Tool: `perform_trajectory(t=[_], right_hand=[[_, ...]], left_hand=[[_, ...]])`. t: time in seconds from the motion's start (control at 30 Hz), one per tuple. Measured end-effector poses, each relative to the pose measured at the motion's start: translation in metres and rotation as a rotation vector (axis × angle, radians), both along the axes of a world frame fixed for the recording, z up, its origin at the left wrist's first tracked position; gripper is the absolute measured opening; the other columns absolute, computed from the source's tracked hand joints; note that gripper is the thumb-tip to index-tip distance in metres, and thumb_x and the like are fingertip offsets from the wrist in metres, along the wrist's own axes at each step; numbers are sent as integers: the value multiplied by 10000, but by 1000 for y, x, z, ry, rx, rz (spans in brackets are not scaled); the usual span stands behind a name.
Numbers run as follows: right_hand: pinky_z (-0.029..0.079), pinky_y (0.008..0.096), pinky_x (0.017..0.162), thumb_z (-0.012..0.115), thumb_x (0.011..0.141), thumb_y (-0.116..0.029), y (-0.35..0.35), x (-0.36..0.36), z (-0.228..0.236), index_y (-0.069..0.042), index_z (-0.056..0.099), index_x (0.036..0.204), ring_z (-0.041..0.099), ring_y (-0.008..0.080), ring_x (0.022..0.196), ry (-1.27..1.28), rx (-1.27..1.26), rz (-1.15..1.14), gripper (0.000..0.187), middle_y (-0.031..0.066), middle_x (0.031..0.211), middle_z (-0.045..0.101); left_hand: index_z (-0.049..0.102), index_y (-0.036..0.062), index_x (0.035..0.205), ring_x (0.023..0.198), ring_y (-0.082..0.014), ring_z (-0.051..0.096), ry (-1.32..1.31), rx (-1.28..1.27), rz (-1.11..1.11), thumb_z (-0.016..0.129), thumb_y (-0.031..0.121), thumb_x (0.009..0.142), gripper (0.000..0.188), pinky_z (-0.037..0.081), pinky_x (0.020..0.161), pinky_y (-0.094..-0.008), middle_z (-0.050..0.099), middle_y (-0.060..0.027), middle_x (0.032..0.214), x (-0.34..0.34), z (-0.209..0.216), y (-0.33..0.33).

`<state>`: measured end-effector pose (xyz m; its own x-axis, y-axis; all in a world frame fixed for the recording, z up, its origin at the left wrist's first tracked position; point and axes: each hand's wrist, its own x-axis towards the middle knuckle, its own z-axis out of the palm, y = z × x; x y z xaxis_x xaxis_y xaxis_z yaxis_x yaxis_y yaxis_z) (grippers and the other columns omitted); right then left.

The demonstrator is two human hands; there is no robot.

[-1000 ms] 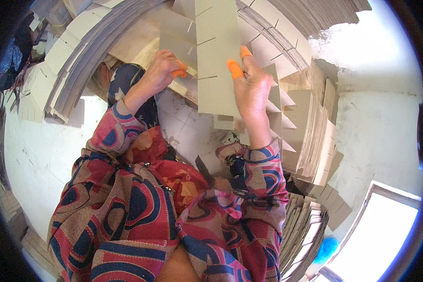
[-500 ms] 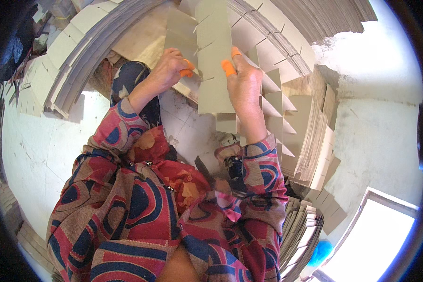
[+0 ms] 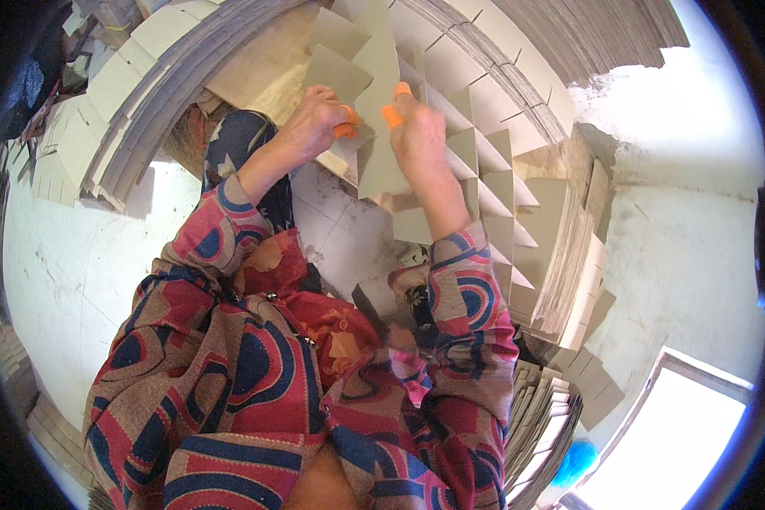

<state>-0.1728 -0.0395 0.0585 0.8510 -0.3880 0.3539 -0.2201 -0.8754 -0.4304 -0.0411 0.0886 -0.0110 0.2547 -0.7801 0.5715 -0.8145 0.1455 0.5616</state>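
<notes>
A long grey cardboard strip [image 3: 381,161] stands tilted at the left side of a cardboard divider grid [image 3: 493,183] made of crossed, slotted strips. My right hand [image 3: 421,140] grips the strip's right edge, with orange covers on the thumb and a finger. My left hand [image 3: 319,119], also with orange finger covers, is closed at the strip's left side, its fingertips pinching a short cross strip [image 3: 340,72]. The exact hold of the left fingertips is partly hidden. Open triangular cells of the grid show to the right of my right hand.
Stacked slotted cardboard strips [image 3: 157,85] fan out at the far left, and another stack [image 3: 484,64] lies beyond the grid. More cardboard piles [image 3: 561,263] stand at right. A blue bag [image 3: 576,461] lies near a bright doorway [image 3: 671,433] at lower right.
The long strip has turned from facing up flat to a steeper tilt. My right hand has moved left with it, and more cells of the grid have spread into view.
</notes>
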Motion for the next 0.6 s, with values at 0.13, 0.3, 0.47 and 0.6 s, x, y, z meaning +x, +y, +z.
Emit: perform_trajectory(t=[0.13, 0.3, 0.47, 0.6], right_hand=[[470, 463, 609, 624, 779, 1, 4, 4, 24, 48, 555, 869, 589, 446, 725, 78, 63, 60, 123, 269, 743, 585], [516, 476, 720, 600, 768, 14, 13, 15, 19, 49, 563, 907, 627, 431, 811, 343, 52, -35, 148, 246, 838, 637], [494, 481, 682, 634, 779, -30, 20, 13, 48, 76, 519, 997, 609, 442, 827, 425, 115, 69, 268, 281, 839, 611], [485, 489, 635, 651, 774, -36, 27, -9, 32, 112, 464, 1105, 610, 437, 784, 401, 48, 59, 408, 292, 790, 597]], left_hand=[[688, 67, 804, 756, -272, 557, -8, 74, -14, 743, 109, 680, 141, 415, 774, -387, 617, -73, 707, 2, -2, -1], [688, 61, 812, 761, -282, 561, -40, 18, -51, 718, 73, 687, 129, 422, 734, -388, 622, -83, 731, 0, 1, -6], [690, 72, 824, 758, -273, 570, 238, 48, -51, 660, 44, 741, 93, 400, 808, -374, 624, -85, 730, 6, -21, -6], [688, 70, 814, 741, -270, 570, -3, 49, -27, 675, 77, 741, 75, 404, 803, -368, 621, -74, 705, 3, 2, -3]])
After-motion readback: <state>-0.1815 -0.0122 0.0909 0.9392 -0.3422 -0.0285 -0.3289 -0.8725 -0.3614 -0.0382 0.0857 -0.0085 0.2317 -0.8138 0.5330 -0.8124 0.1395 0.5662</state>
